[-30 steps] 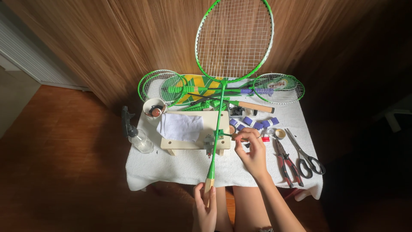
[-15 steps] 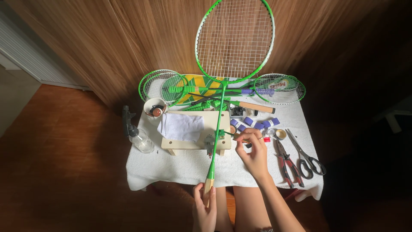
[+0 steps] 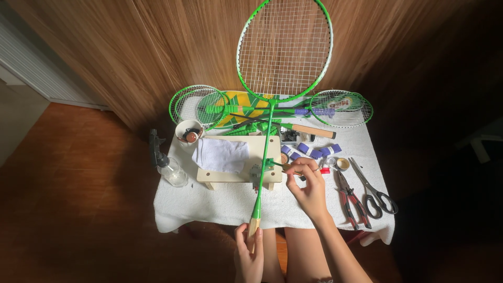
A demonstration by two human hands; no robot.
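Little has shifted since a second ago: the right hand (image 3: 309, 188) has stayed at the clamp, only nudging the thin tool a touch, and the left hand (image 3: 250, 251) has kept its place at the butt. At a cloth-covered surface (image 3: 220, 207) set against a wood-panelled wall, a person steadies a green racket (image 3: 269, 136) whose strung head rises over the far edge and whose shaft runs down across a pale wooden block (image 3: 238, 178) to the bare wooden handle end. The left hand is closed around that end, below the near edge; the right hand's fingers pinch a slim stick-like tool (image 3: 291, 168), its tip touching the green clamp (image 3: 268, 164) on the shaft. Doing this well seems to call for a still, firm hold at the butt and light pressure at the tip. Spare rackets (image 3: 340, 108), scissors (image 3: 374, 193), pliers (image 3: 348, 196) and purple tape rolls (image 3: 309, 151) lie nearby.
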